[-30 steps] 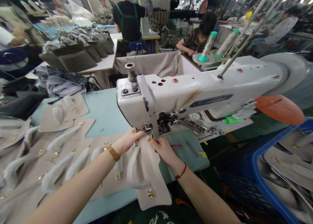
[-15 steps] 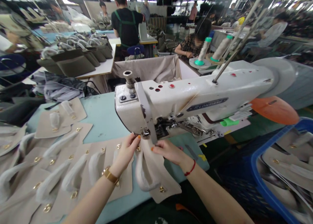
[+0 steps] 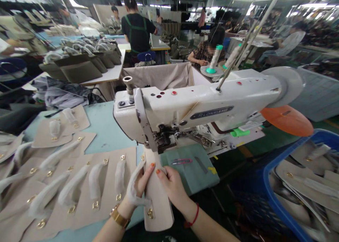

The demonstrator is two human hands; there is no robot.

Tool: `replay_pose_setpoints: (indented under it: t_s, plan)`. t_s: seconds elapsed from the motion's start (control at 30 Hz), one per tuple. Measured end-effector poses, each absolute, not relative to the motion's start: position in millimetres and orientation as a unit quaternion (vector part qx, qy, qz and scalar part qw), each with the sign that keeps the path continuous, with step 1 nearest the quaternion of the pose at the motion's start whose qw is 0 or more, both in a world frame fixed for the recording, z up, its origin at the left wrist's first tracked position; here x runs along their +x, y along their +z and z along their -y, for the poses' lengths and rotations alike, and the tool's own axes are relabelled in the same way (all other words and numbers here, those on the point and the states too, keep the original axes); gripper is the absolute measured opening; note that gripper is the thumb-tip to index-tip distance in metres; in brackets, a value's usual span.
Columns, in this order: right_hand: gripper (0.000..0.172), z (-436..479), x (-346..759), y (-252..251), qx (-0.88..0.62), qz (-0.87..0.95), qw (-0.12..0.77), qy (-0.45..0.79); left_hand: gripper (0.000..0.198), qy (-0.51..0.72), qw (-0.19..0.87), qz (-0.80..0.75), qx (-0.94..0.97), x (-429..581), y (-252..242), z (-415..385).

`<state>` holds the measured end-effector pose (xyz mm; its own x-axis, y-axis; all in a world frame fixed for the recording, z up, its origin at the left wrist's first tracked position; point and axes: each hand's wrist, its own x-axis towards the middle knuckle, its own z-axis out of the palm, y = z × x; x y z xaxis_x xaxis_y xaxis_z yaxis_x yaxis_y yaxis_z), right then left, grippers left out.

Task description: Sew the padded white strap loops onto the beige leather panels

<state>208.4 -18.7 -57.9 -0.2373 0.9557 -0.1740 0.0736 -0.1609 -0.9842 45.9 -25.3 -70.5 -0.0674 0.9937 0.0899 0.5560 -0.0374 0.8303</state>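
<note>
A beige bag panel [image 3: 156, 210] lies under the head of the white sewing machine [image 3: 172, 111], its near end hanging toward me. On it is a handle wrapped in white film [image 3: 130, 191], fixed with gold metal fittings. My left hand [image 3: 142, 182] reaches through the handle's loop and grips the panel's left edge, thumb on top. My right hand [image 3: 173, 185] pinches the right edge, thumb on top and the other fingers largely hidden. The panel's far end sits beneath the presser area, where the needle cannot be made out.
Several similar panels with wrapped handles [image 3: 95, 185] overlap on the left of the pale blue table [image 3: 111, 118]. Pink-handled thread snips [image 3: 182, 161] lie right of the needle area. A blue basket [image 3: 267, 178] holding more panels stands at right. Co-workers sit and stand beyond the machine.
Both hands have moved back from the presser area toward me along the panel. The panel now lies straighter, and my left hand has passed inside the handle loop. The camera view has shifted slightly.
</note>
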Motion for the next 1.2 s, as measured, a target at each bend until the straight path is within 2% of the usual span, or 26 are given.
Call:
replay_pose_setpoints:
  t_s: [0.1, 0.23, 0.37, 0.83, 1.03, 1.2]
  plan:
    - [0.039, 17, 213, -52, -0.489, 0.564, 0.37, 0.553, 0.052, 0.388, 0.322, -0.658, 0.559, 52, -64, 22]
    - [0.039, 16, 216, -46, -0.504, 0.58, 0.354, 0.533, 0.046, 0.385, 0.322, -0.625, 0.598, 49, -63, 24]
    - [0.039, 16, 216, -46, -0.513, 0.58, 0.341, 0.533, 0.044, 0.393, 0.34, -0.652, 0.552, 56, -49, 24]
    - [0.04, 0, 209, -48, -0.506, 0.563, 0.342, 0.557, 0.06, 0.465, 0.474, -0.67, 0.331, 73, -20, 9]
    - [0.041, -10, 205, -49, -0.502, 0.566, 0.345, 0.556, 0.064, 0.472, 0.543, -0.628, 0.296, 69, -22, 0]
    - [0.043, -18, 203, -51, -0.497, 0.558, 0.351, 0.564, 0.069, 0.476, 0.546, -0.612, 0.317, 62, -31, -9]
